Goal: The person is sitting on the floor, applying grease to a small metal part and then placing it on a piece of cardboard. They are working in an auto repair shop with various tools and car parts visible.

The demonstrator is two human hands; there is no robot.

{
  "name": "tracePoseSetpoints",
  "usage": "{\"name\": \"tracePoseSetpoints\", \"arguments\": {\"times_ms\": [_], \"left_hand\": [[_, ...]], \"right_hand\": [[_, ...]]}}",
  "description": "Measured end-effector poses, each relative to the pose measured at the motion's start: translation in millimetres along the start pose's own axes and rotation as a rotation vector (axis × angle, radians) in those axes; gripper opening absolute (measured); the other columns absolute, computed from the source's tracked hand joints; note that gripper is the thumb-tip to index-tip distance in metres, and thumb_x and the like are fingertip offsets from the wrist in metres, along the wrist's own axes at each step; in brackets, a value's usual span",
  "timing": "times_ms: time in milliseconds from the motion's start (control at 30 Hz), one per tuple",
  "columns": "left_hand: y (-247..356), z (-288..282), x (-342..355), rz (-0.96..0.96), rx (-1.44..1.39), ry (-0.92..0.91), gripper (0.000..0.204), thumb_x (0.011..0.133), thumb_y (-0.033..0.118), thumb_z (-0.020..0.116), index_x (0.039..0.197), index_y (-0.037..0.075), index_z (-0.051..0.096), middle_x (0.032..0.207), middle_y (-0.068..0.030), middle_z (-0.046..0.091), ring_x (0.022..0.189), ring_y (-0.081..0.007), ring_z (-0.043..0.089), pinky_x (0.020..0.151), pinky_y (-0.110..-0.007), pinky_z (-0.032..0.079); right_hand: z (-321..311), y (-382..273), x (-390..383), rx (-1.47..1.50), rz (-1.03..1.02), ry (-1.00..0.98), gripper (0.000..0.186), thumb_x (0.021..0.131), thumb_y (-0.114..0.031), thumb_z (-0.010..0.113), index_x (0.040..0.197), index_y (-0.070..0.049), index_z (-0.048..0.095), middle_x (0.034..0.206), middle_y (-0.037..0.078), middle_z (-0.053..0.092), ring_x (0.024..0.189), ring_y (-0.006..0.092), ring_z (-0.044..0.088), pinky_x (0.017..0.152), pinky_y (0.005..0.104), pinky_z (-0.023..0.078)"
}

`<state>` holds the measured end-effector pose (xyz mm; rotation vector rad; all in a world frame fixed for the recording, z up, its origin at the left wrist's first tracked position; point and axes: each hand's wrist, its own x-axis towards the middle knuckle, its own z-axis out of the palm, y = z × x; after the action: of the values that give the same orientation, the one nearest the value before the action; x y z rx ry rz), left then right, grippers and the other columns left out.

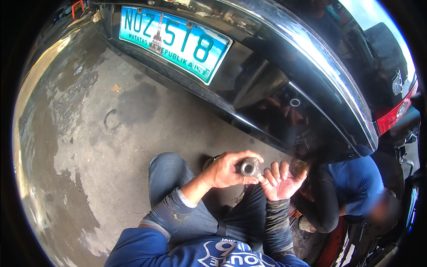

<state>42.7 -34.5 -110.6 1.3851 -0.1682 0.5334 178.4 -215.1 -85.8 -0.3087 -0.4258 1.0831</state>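
My left hand (227, 171) is closed around a short, hollow metal cylinder (249, 167), greyish brown, with its round open end facing up. The thumb and fingers wrap its sides, hiding most of its length. Close beside it on the right is my right hand (282, 180), palm turned up and fingers curled inward. Its leftmost fingers come up against the cylinder or very near it. Whether something sits within those curled fingers I cannot make out. Both hands are above my bent knees, below the car's bumper.
A black car's rear bumper (262, 84) with a licence plate (173, 42) spans the top. A person in a blue shirt (356, 178) crouches close on my right. The stained concrete floor (111, 147) stretches left. My jeans-clad leg (169, 178) is beneath my left arm.
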Motion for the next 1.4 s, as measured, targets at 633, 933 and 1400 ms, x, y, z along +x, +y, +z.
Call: {"name": "tracePoseSetpoints", "arguments": {"times_ms": [633,933,1400], "left_hand": [[-26,-7,12,0.293,1.156,0.1,0.052,0.064,0.023,0.084,0.113,0.016,0.071,0.087,-0.0021,0.062,0.085,-0.0244,0.064,0.08,-0.04,0.05],[-37,-10,13,0.308,1.179,0.083,0.06,0.064,0.027,0.086,0.12,0.018,0.069,0.089,-0.0012,0.061,0.086,-0.023,0.063,0.077,-0.039,0.05],[-46,-19,13,0.12,1.136,-0.067,0.054,0.067,0.024,0.087,0.117,0.015,0.068,0.1,-0.0019,0.068,0.1,-0.0231,0.066,0.088,-0.04,0.053]], "right_hand": [[80,10,40,-2.14,0.544,-0.954,0.038,0.072,-0.039,0.078,0.085,-0.005,0.068,0.078,0.012,0.067,0.079,0.0343,0.069,0.091,0.0507,0.048],[36,22,17,-0.375,-0.082,0.135,0.046,0.086,-0.048,0.056,0.083,-0.002,0.061,0.081,0.01,0.062,0.083,0.0274,0.063,0.088,0.0416,0.049],[29,-16,17,-0.97,0.307,-0.138,0.036,0.081,-0.037,0.069,0.076,-0.002,0.063,0.073,0.004,0.061,0.078,0.018,0.06,0.081,0.0345,0.047]]}}
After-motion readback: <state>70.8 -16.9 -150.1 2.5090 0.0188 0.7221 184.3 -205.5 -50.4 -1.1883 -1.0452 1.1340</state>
